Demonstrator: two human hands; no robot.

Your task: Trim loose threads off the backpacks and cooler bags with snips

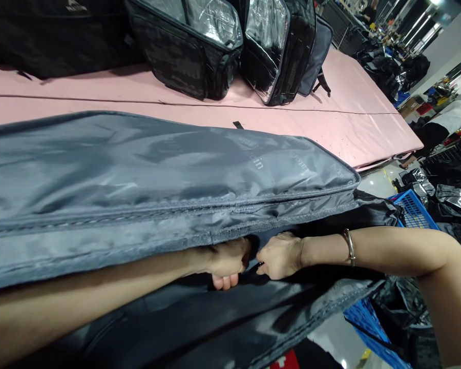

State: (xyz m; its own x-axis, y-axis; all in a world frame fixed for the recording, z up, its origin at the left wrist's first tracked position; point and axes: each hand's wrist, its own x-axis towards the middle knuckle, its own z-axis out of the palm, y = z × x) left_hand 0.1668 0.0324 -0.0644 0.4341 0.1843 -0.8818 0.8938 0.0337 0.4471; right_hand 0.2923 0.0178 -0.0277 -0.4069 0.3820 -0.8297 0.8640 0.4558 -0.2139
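A large grey fabric bag (pixel 157 169) spreads across the foreground, its long zipped edge lying open. Both my hands reach inside the opening, close together over the dark inner fabric (pixel 169 323). My left hand (pixel 230 261) is closed with its fingers curled, and folds of that fabric run up to it. Just right of it, my right hand (pixel 280 256) is closed in a pinch, with a small dark bit showing at the fingertips, too small to name. A bracelet (pixel 349 247) circles my right wrist.
Beyond the bag stretches a pink-covered table (pixel 353 107). On it stand a black bag (pixel 61 41), a dark camouflage bag (pixel 180 61) with silver lining and another silver-lined bag (pixel 269 46). A blue crate (pixel 417 209) is at right; a person (pixel 451 120) bends farther back.
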